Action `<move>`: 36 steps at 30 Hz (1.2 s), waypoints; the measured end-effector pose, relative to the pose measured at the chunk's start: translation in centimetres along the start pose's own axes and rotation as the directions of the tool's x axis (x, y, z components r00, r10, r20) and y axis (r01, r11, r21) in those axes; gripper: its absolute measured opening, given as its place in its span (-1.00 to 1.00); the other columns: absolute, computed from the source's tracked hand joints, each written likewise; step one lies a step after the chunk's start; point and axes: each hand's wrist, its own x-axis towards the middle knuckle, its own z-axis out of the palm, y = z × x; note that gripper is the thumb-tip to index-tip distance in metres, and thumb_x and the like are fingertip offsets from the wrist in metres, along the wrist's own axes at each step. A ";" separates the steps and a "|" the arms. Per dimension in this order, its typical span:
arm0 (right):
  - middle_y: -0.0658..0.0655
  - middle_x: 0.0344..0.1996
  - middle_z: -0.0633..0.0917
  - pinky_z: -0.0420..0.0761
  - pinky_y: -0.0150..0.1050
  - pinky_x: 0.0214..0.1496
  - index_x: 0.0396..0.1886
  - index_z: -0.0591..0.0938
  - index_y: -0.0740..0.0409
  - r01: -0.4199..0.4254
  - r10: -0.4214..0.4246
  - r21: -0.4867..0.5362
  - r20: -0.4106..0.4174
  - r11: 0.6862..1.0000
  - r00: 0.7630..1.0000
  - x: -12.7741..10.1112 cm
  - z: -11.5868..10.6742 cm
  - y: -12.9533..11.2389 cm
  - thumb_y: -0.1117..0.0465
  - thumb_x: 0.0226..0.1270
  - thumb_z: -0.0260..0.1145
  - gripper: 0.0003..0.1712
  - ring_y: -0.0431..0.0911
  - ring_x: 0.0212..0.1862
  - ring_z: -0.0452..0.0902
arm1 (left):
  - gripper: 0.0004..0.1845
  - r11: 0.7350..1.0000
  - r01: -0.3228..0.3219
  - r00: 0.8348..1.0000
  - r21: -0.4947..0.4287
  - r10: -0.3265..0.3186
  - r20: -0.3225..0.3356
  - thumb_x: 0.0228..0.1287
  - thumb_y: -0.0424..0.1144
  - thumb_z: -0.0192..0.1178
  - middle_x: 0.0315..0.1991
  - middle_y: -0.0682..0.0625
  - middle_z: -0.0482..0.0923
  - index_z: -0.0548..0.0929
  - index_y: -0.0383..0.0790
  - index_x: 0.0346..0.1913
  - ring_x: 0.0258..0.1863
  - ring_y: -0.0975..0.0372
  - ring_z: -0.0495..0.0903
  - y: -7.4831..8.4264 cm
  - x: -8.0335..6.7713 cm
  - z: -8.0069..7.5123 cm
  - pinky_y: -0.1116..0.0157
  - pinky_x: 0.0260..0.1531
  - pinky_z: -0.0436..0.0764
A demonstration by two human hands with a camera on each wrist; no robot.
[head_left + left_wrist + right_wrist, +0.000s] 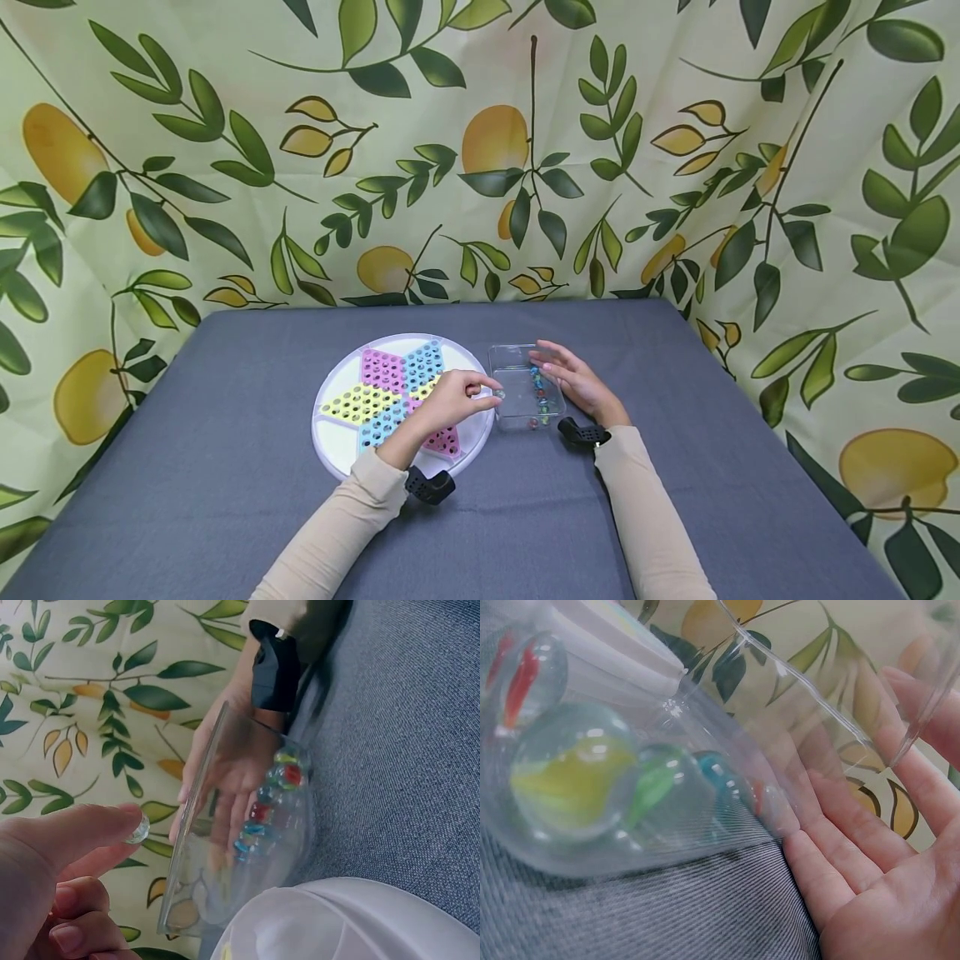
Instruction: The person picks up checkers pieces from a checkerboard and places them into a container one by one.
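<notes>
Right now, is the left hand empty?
No, the left hand pinches a clear marble between thumb and fingertip, next to the clear box.

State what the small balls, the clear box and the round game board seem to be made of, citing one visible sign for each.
Marbles: probably glass, glossy, with coloured swirls inside clear bodies.
Clear box: likely thin, shiny plastic; the right hand shows through its wall.
Game board: seemingly moulded plastic, white rim with pastel, hole-dotted triangles.
</notes>
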 end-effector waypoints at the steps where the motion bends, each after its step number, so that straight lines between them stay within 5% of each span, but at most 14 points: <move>1: 0.45 0.46 0.12 0.39 -0.65 0.17 0.50 0.03 0.24 0.000 0.000 -0.003 -0.001 1.000 1.000 0.0 0.0 0.0 0.18 0.50 0.06 -0.30 0.17 0.52 0.04 | -0.79 1.000 -0.001 1.000 0.001 0.001 0.003 0.19 -0.27 0.31 -0.63 0.14 0.16 0.74 -0.31 -0.15 -0.61 0.39 0.12 0.0 0.0 0.0 0.50 -0.58 0.14; 5: 0.44 0.46 0.12 0.38 -0.64 0.18 0.50 0.05 0.21 -0.005 0.005 -0.024 -0.008 1.000 1.000 0.0 -0.1 0.3 0.15 0.50 0.07 -0.31 0.02 0.50 0.16 | -0.78 1.000 -0.002 1.000 0.011 0.002 0.011 0.19 -0.26 0.31 -0.64 0.14 0.15 0.74 -0.30 -0.15 -0.62 0.38 0.12 0.0 0.1 0.2 0.50 -0.59 0.13; 13: 0.42 0.47 0.12 0.38 -0.66 0.16 0.50 0.04 0.21 -0.002 0.002 -0.005 0.001 1.000 1.000 0.1 -0.1 0.4 0.16 0.49 0.08 -0.29 0.25 0.52 -0.07 | -0.78 1.000 0.001 1.000 0.012 -0.002 0.030 0.20 -0.25 0.30 -0.65 0.14 0.15 0.74 -0.30 -0.14 -0.62 0.37 0.11 0.0 0.3 0.5 0.51 -0.58 0.13; 19: 0.44 0.47 0.12 0.38 -0.65 0.17 0.50 0.03 0.23 0.012 -0.011 -0.009 0.005 1.000 1.000 0.1 -0.1 0.4 0.18 0.50 0.06 -0.30 0.26 0.52 -0.04 | -0.78 1.000 0.017 0.999 0.013 -0.017 0.035 0.19 -0.25 0.30 -0.64 0.13 0.15 0.74 -0.29 -0.14 -0.61 0.37 0.11 -0.1 0.4 0.7 0.51 -0.58 0.13; 26: 0.48 0.46 0.11 0.40 -0.61 0.20 0.49 0.03 0.27 0.037 -0.037 0.016 0.010 0.999 0.999 0.2 -0.1 0.4 0.20 0.49 0.06 -0.30 -0.19 0.39 0.32 | -0.78 1.000 0.002 0.999 0.019 -0.002 0.033 0.19 -0.26 0.30 -0.66 0.15 0.15 0.73 -0.30 -0.14 -0.63 0.37 0.12 -0.2 0.5 1.0 0.51 -0.58 0.14; 36: 0.47 0.46 0.12 0.40 -0.63 0.19 0.49 0.03 0.27 0.021 -0.021 -0.003 0.002 1.000 1.000 0.2 -0.2 0.3 0.22 0.50 0.04 -0.31 0.14 0.50 0.10 | -0.79 1.000 -0.006 0.999 0.030 0.005 0.032 0.19 -0.26 0.30 -0.66 0.15 0.15 0.74 -0.30 -0.16 -0.63 0.38 0.12 -0.3 0.4 1.3 0.51 -0.57 0.14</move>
